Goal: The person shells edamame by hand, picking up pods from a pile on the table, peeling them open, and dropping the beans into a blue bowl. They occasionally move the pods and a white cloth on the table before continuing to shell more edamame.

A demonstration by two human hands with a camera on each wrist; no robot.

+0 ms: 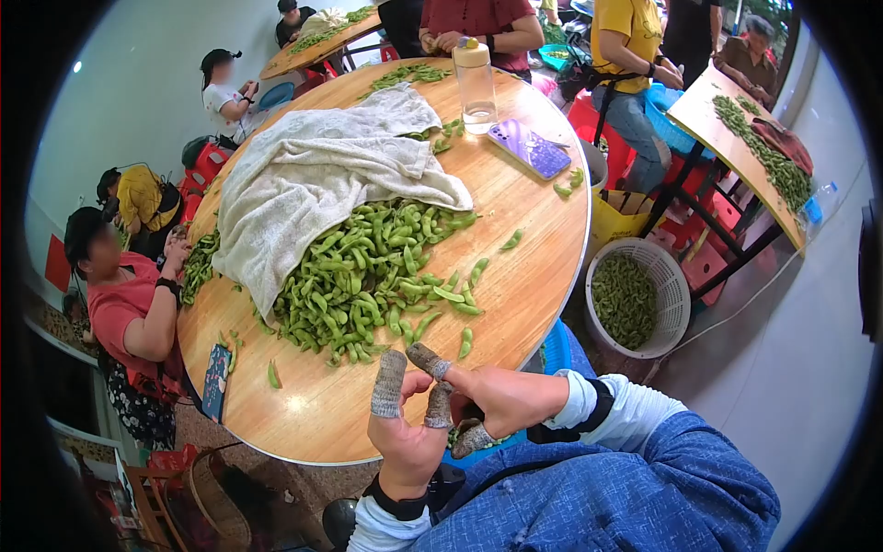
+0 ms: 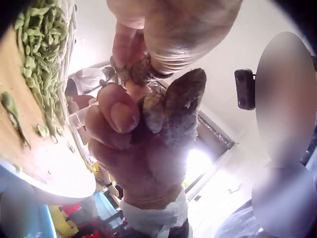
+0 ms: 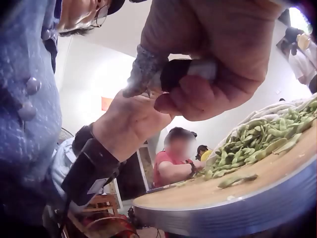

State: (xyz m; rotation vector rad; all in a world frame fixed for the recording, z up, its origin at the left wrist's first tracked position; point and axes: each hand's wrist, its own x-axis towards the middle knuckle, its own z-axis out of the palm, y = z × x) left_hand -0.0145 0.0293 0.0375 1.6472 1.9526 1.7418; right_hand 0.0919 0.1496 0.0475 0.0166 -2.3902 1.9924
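Note:
In the head view both hands meet just off the table's near edge. My left hand (image 1: 409,446) has its capped index finger raised straight and its capped thumb apart from it, with no pod seen between them. My right hand (image 1: 506,400) comes from the right, its capped thumb and index finger beside the left thumb; its other fingers look curled in the left wrist view. Whether anything lies inside the right hand is hidden. A heap of green pods (image 1: 354,285) sits on the round wooden table (image 1: 524,276), partly under a pale cloth (image 1: 303,175). Loose pods lie near the hands.
A blue basin (image 1: 556,350) stands below the table edge by my lap. On the table are a bottle (image 1: 475,92), a purple phone (image 1: 531,150) and a dark patterned phone (image 1: 215,382). A white basket (image 1: 676,304) of pods stands on the floor right. Several people sit or stand around.

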